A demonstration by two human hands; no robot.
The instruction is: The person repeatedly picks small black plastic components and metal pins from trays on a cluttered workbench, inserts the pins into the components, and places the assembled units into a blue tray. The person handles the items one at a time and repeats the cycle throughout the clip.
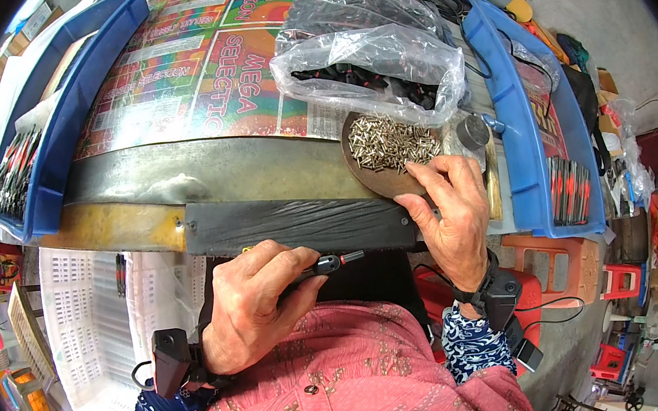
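My left hand [262, 298] is closed around a small black plastic piece [326, 266], whose short grey-and-reddish tip points right. It is held just off the table's front edge, and its exact kind is not clear. My right hand [454, 211] reaches over a round brown dish [366, 170] heaped with small metal pins [393, 143]. Its index fingertip touches the near edge of the pins, while the thumb stays apart from it by the dish's rim. No held object shows between those fingers.
Behind the dish lies an open clear plastic bag [376, 46] of black parts. Blue trays [63, 146] with slim black-and-red pieces flank the work area, one on each side. A black strip [299, 223] covers the table's front edge. A dark-capped jar [472, 132] stands beside the dish.
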